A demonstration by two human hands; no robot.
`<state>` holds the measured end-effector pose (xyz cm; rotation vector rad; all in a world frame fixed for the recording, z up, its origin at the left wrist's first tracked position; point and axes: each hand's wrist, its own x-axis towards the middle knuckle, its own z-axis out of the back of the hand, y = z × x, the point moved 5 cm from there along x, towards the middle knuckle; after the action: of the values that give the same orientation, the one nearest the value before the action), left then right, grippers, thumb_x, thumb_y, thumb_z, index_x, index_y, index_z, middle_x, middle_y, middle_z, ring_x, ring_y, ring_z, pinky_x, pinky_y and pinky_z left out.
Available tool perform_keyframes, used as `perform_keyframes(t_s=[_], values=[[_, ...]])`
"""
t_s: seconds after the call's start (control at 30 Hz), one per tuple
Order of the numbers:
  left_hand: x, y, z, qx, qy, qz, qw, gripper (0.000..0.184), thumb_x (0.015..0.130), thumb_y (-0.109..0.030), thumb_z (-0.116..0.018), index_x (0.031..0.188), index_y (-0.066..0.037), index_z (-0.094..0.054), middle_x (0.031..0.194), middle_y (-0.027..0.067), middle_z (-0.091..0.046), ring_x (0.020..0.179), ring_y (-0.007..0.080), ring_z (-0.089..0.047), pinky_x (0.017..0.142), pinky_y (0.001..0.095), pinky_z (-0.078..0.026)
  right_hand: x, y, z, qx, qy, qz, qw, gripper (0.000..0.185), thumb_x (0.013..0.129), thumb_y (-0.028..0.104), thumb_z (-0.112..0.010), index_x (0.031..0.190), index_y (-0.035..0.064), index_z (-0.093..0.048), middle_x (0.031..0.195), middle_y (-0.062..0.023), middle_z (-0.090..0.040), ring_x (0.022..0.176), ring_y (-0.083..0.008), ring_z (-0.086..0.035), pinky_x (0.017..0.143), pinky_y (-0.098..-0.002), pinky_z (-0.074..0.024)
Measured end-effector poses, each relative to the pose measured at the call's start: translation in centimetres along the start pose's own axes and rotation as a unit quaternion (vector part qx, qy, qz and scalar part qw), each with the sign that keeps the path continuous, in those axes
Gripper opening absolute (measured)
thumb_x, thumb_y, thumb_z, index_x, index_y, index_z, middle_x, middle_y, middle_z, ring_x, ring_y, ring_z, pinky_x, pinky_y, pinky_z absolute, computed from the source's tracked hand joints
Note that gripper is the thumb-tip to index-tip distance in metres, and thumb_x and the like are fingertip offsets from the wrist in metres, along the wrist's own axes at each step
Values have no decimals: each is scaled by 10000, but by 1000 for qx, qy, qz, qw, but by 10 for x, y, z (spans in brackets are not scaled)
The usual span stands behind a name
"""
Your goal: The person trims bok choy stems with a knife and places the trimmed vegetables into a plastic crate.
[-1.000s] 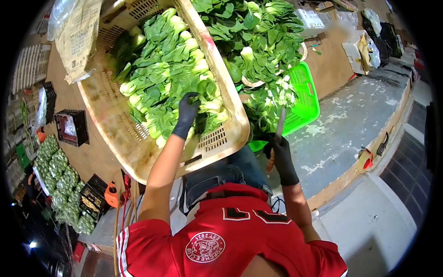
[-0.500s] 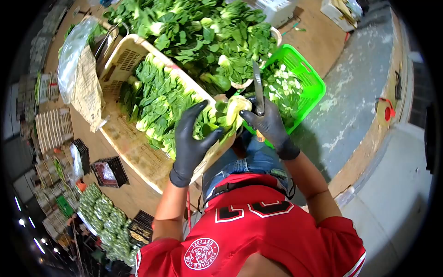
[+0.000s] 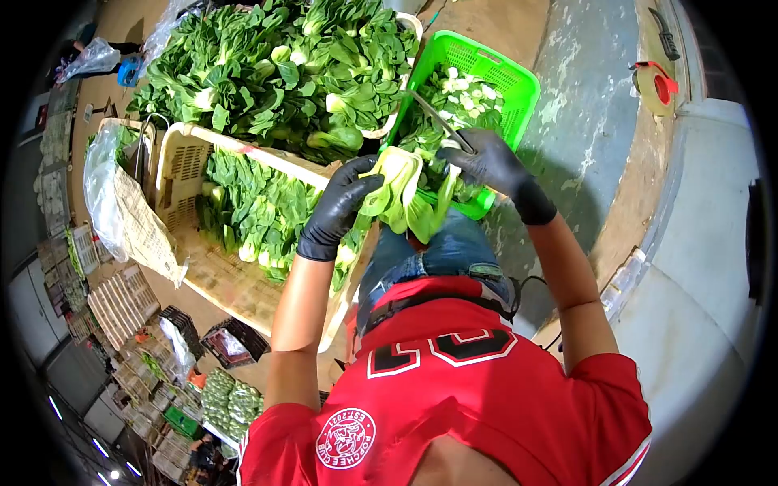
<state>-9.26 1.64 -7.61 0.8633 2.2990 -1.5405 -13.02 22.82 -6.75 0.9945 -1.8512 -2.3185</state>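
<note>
My left hand (image 3: 344, 209), in a black glove, is closed around a head of bok choy (image 3: 395, 185) with its pale base upward. My right hand (image 3: 494, 166), also gloved, grips a knife (image 3: 440, 121) whose blade points up and to the left. A single bok choy leaf (image 3: 446, 193) hangs under the right fingers, beside the head; whether it is fully detached I cannot tell. Just beyond the right hand stands a bright green basket (image 3: 525, 97) holding loose leaves and cut pale pieces (image 3: 470, 91).
Left of me is a cream plastic crate (image 3: 231, 285) with bok choy in rows (image 3: 259, 206). A large heap of bok choy (image 3: 284, 73) lies behind it. Plastic and paper wrapping (image 3: 134, 206) hangs over the crate's left end. A tape roll (image 3: 653, 87) lies at the right.
My right hand has moved right, away from the bok choy head, and a leaf now hangs beneath it. The head has moved slightly left and up in my left hand. The camera view has shifted.
</note>
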Motion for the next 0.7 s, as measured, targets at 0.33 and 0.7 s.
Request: perform_keyframes(t_s=[0.33,0.7], values=[[4,-5,-15,218,8,-134,967,447,713,-179,-723,1078,-5,-531,999,56,-572,947,130,-515,831,275,-426,-34,26,-25,-333,-115,234,906,169,738,186,-650,683,55,-557,594,-133,-529,528,-318,-541,486,-394,-429],[5,-5,-43,169,43,-144,974,383,731,-62,-715,1076,-1,-561,989,44,-599,926,127,-554,826,270,-446,-13,-93,1,-295,-114,93,944,254,779,258,-630,678,36,-560,604,-162,-541,531,-323,-548,486,-387,-427]])
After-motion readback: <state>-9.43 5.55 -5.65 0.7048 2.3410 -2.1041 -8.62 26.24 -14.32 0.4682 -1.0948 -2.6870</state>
